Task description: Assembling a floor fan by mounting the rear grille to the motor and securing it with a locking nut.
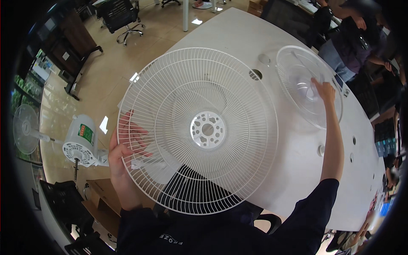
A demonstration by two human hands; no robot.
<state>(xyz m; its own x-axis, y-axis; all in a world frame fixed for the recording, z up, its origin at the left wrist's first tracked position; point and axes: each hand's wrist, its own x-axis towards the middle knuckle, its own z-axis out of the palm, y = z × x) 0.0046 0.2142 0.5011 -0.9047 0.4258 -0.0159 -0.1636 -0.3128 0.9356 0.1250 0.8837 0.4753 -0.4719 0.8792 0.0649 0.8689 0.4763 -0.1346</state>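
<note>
My left hand (123, 148) grips the left rim of a large white wire fan guard (199, 127), held up flat in front of me with its round hub plate in the middle. My right hand (325, 90) reaches out over the white table (297, 170) and rests on a second white fan guard (308, 85), which lies there with a clear fan blade seen through its wires. Whether the fingers close on that guard or only touch it is hard to tell.
A white fan motor head (83, 142) on a stand is at my lower left, above cardboard boxes (104, 199). Another standing fan (25, 127) is at far left. Black office chairs (121, 15) stand on the tan floor. Other people (361, 42) are at the table's far right.
</note>
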